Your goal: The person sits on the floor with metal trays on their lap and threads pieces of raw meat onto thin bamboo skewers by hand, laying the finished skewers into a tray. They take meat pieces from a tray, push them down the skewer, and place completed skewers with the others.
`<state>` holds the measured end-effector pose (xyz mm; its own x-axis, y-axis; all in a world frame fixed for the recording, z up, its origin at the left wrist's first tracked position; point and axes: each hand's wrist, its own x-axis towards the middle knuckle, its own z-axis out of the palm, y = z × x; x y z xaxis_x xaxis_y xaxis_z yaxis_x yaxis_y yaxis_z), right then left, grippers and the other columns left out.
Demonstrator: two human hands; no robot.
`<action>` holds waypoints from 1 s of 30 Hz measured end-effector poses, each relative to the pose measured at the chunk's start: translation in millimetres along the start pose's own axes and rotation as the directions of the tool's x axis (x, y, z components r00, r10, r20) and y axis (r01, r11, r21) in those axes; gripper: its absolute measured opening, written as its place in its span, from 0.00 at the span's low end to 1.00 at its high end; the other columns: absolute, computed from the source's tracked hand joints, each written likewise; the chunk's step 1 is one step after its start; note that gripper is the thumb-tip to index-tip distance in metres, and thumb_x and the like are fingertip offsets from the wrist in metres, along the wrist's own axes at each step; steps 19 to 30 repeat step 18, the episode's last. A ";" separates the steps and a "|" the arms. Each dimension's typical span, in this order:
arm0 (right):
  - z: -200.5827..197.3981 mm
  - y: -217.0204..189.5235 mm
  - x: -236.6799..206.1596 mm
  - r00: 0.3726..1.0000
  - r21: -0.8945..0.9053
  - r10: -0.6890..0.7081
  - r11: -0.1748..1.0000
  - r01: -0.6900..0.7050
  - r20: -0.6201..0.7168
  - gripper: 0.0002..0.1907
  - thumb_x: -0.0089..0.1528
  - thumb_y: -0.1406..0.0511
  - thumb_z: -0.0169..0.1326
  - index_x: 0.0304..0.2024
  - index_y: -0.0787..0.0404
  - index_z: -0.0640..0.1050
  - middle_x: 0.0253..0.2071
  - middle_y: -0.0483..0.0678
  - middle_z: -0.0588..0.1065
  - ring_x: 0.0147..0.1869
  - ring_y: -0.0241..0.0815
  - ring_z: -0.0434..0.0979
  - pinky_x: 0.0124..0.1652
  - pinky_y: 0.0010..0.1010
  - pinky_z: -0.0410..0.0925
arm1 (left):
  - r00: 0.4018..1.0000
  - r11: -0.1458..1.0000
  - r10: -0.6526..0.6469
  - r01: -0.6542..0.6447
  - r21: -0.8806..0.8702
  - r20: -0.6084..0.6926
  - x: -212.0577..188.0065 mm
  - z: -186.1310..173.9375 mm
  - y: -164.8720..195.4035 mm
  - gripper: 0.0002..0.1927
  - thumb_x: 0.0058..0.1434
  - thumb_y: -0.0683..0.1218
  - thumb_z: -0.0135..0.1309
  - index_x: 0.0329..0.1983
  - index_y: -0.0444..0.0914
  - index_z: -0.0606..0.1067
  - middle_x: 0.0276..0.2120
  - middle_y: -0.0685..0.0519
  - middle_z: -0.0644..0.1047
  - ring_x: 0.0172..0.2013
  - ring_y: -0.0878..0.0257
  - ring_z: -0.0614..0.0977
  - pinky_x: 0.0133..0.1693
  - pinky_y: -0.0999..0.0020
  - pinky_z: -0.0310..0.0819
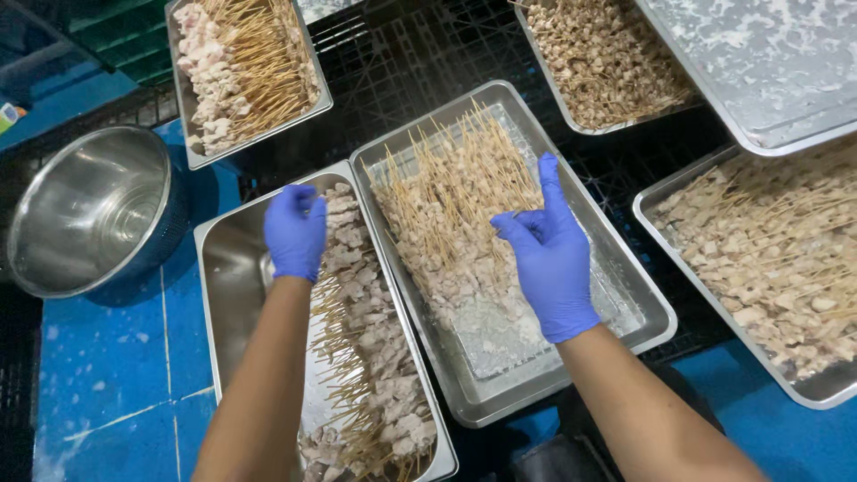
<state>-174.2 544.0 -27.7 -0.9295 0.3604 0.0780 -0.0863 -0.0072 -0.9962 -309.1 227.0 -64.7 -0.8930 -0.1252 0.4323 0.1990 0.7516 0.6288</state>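
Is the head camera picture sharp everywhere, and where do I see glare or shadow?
Head view: mostly sharp; the left hand and right hand in blue gloves look crisp, as do the skewers in the middle tray. Soft glare lies on the steel bowl and on the flat tray at top right. The black crate beneath is dark, with little detail. Straight tray edges bend slightly near the borders.

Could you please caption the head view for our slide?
Gloved left hand and right hand over steel trays of skewers.

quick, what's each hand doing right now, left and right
Left hand: curled shut over the skewers in the left tray; grip cannot be told.
Right hand: open, empty, above the middle tray.
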 end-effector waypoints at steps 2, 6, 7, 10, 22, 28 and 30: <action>3.1 0.0 -3.5 0.999 -0.090 -0.027 0.996 0.029 0.021 0.31 0.63 0.71 0.61 0.67 0.53 0.70 0.37 0.46 0.80 0.40 0.30 0.77 0.45 0.23 0.72 | 0.967 0.948 0.020 0.062 -0.311 0.254 -28.0 11.8 35.2 0.13 0.60 0.42 0.62 0.48 0.38 0.79 0.34 0.51 0.81 0.33 0.62 0.79 0.36 0.69 0.76; 11.6 1.4 -14.8 0.983 -0.197 -0.131 0.968 0.155 0.129 0.13 0.65 0.70 0.58 0.53 0.59 0.81 0.43 0.44 0.82 0.45 0.32 0.81 0.47 0.24 0.73 | 0.862 0.866 0.147 0.125 -0.483 0.486 -95.8 26.7 102.9 0.26 0.57 0.43 0.63 0.60 0.38 0.74 0.43 0.54 0.82 0.40 0.67 0.81 0.41 0.71 0.76; 13.3 0.3 -15.9 0.972 -0.198 -0.167 0.960 0.199 0.167 0.11 0.67 0.70 0.57 0.52 0.58 0.82 0.44 0.43 0.82 0.47 0.33 0.83 0.49 0.24 0.73 | 0.870 0.865 0.129 0.136 -0.483 0.477 -107.1 29.0 118.0 0.27 0.57 0.44 0.64 0.60 0.39 0.74 0.43 0.51 0.82 0.40 0.65 0.83 0.41 0.69 0.78; 12.3 -4.3 -17.1 0.824 -0.425 -0.496 0.706 0.567 0.274 0.10 0.64 0.69 0.62 0.49 0.57 0.83 0.53 0.51 0.79 0.58 0.48 0.78 0.58 0.35 0.69 | 0.930 0.829 0.215 -0.013 -0.559 0.297 -121.5 30.9 148.8 0.23 0.64 0.43 0.60 0.62 0.37 0.73 0.47 0.47 0.81 0.45 0.61 0.85 0.49 0.66 0.80; 5.5 3.1 -17.6 0.823 -0.437 -0.434 0.701 0.564 0.367 0.14 0.62 0.65 0.64 0.51 0.52 0.83 0.60 0.51 0.77 0.64 0.48 0.75 0.62 0.36 0.67 | 0.912 0.728 0.131 0.178 -0.662 0.389 -120.5 12.5 149.5 0.23 0.67 0.42 0.55 0.66 0.39 0.73 0.39 0.48 0.81 0.35 0.62 0.84 0.42 0.68 0.81; 5.5 3.1 -17.6 0.823 -0.437 -0.434 0.701 0.564 0.367 0.14 0.62 0.65 0.64 0.51 0.52 0.83 0.60 0.51 0.77 0.64 0.48 0.75 0.62 0.36 0.67 | 0.912 0.728 0.131 0.178 -0.662 0.389 -120.5 12.5 149.5 0.23 0.67 0.42 0.55 0.66 0.39 0.73 0.39 0.48 0.81 0.35 0.62 0.84 0.42 0.68 0.81; 5.5 3.1 -17.6 0.823 -0.437 -0.434 0.701 0.564 0.367 0.14 0.62 0.65 0.64 0.51 0.52 0.83 0.60 0.51 0.77 0.64 0.48 0.75 0.62 0.36 0.67 | 0.912 0.728 0.131 0.178 -0.662 0.389 -120.5 12.5 149.5 0.23 0.67 0.42 0.55 0.66 0.39 0.73 0.39 0.48 0.81 0.35 0.62 0.84 0.42 0.68 0.81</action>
